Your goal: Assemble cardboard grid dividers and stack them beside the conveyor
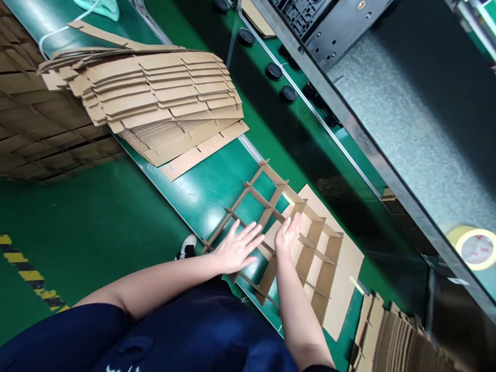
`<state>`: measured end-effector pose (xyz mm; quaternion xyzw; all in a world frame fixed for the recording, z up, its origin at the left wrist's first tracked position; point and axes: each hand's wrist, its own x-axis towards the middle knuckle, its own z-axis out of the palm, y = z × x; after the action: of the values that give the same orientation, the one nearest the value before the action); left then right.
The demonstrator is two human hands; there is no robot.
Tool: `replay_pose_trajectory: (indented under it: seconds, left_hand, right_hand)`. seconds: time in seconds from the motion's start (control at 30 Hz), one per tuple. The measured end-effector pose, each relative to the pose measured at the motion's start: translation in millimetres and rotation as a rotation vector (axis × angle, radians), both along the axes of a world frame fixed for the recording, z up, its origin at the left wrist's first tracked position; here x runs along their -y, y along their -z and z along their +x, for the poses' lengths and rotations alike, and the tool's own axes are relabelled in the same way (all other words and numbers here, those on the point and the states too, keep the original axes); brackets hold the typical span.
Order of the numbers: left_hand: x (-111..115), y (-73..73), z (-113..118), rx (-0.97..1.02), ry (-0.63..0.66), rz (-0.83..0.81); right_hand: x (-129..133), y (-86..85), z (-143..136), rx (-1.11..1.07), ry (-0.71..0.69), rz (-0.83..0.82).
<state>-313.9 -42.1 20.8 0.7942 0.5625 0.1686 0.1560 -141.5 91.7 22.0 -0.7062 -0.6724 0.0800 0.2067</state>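
A cardboard divider grid (267, 212) of interlocked strips stands on the green table in front of me, its right part over a flat cardboard sheet (349, 274). My left hand (240, 247) lies over the grid's near left part, fingers stretched and spread, palm down. My right hand (288, 232) is upright at the middle of the grid, fingers extended and close together, beside a strip. Neither hand grips anything that I can see. Whether the palms press on the strip edges is hard to tell.
A large stack of slotted cardboard strips (163, 98) lies on the table's upper left. More strips (399, 336) stand at lower right. A metal-edged shelf with a tape roll (475, 248) is at right. Assembled grids (42, 113) are piled at left, above a striped floor line (29, 274).
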Motion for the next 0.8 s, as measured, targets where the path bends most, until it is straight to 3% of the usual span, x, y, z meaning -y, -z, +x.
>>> replay_pose_trajectory:
  seconds: [0.1,0.27,0.33,0.43,0.5,0.6,0.7,0.8]
  left_hand:
    - [6,6.7,21,0.015,0.173,-0.017]
    - [9,17.1,23,0.001,0.234,-0.054]
    - [5,13.6,16,-0.007,0.211,-0.027]
    - [-11,8.7,-4,-0.095,-0.008,-0.017]
    - [-28,8.5,-19,-0.192,-0.142,-0.086]
    - [-55,9.9,-35,-0.307,-0.159,-0.204]
    - [-74,9.0,-37,-0.386,-0.244,-0.314]
    - [-84,7.2,-34,-0.418,-0.260,-0.417]
  right_hand:
    - [38,2.3,39,0.095,0.090,-0.033]
    - [95,-3.5,127,0.252,0.339,-0.073]
    - [118,-9.1,165,0.324,0.448,-0.133]
    - [138,-14.4,215,0.435,0.484,-0.285]
    - [138,-13.7,243,0.508,0.424,-0.385]
    - [119,-6.2,276,0.538,0.311,-0.517]
    - [100,5.4,299,0.421,0.160,-0.622]
    - [93,15.9,315,0.320,0.059,-0.624]
